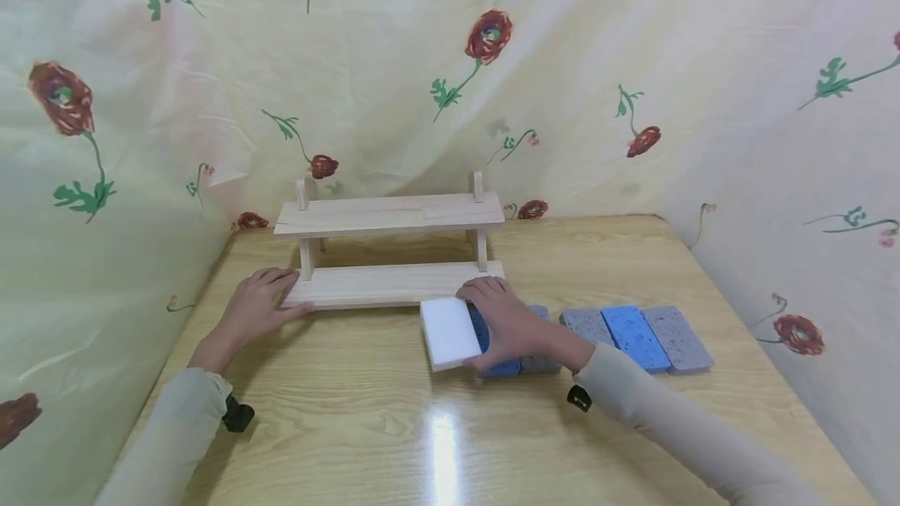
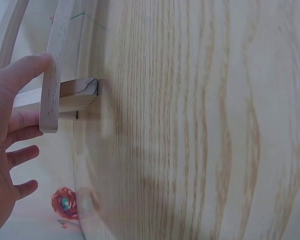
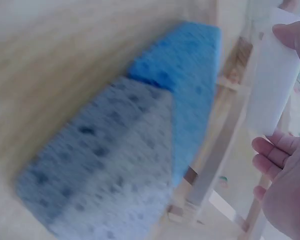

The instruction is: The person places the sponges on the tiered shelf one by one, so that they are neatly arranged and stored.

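Note:
A white foam sponge block [image 1: 450,332] is pinched by my right hand [image 1: 509,325], thumb on its near edge and fingers at its far edge. It is tilted above the table, in front of a two-tier wooden shelf [image 1: 387,285]. My left hand [image 1: 256,301] grips the left end of the shelf's lower board; in the left wrist view the thumb [image 2: 27,72] presses one face of the board, with fingers behind. Beneath my right hand, partly hidden, lie a blue sponge [image 1: 502,368] and a grey sponge [image 1: 540,365], both large in the right wrist view.
Right of my right hand, a grey sponge [image 1: 587,324], a blue sponge [image 1: 636,338] and another grey sponge [image 1: 678,338] lie side by side. Flowered cloth [image 1: 394,61] hangs behind and beside the wooden table [image 1: 337,412].

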Demonstrator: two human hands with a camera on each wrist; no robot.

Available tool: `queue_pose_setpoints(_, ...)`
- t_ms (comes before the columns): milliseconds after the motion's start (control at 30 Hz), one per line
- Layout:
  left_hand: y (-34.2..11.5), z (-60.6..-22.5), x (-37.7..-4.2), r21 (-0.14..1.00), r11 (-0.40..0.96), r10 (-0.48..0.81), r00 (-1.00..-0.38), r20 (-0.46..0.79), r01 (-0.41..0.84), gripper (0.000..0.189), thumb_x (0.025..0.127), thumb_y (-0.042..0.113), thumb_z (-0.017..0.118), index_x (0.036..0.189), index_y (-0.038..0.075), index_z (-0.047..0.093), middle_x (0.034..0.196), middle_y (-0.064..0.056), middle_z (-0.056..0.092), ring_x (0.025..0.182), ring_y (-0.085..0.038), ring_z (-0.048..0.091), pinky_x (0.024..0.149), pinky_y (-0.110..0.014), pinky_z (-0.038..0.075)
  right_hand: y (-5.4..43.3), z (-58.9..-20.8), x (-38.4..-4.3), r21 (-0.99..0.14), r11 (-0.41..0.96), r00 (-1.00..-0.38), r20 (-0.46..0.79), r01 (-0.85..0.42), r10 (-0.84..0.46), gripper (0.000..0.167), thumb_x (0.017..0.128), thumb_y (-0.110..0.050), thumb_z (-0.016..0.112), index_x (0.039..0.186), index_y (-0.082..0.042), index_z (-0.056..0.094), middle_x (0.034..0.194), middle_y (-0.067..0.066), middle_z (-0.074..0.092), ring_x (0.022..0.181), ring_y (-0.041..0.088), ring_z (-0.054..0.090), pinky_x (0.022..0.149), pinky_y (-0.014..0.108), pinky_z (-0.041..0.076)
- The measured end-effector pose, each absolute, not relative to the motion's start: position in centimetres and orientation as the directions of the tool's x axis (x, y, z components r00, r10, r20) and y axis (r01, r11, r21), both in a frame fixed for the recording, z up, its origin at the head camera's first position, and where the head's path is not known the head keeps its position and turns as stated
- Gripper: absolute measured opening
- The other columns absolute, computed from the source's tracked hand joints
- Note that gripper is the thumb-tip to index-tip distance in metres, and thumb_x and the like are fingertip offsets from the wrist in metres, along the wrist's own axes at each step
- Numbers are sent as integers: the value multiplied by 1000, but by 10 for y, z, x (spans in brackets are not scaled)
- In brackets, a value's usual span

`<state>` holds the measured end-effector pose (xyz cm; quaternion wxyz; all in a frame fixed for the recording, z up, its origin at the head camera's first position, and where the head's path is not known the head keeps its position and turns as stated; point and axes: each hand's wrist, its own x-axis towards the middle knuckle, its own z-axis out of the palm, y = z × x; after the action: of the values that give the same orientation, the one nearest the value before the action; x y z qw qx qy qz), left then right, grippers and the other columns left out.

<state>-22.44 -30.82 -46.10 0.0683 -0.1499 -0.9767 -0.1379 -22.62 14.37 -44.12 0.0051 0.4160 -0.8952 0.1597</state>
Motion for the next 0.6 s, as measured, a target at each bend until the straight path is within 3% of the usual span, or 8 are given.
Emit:
queue_pose_setpoints(367, -311, -466, -225, 255, 919, 265, -950, 166, 301, 77, 89, 52, 73, 141, -2, 57, 144, -27, 56, 133, -50, 48, 109, -68, 39, 147, -413, -240, -389, 611, -700, 144, -690, -699, 99, 63, -48, 90, 141, -7, 46, 143, 9, 51, 134, 28, 42, 115, 61, 29)
queue_pose_setpoints(600, -310, -463, -227, 254, 915, 271, -943, 190, 314, 76, 89, 51, 74, 140, -3, 58, 143, -26, 57, 132, -49, 49, 108, -68, 39, 147, -402, -250, -390, 579, -681, 203, -716, -704, 102, 60, -41, 92, 141, -3, 45, 141, 13, 53, 130, 30, 45, 112, 60, 31)
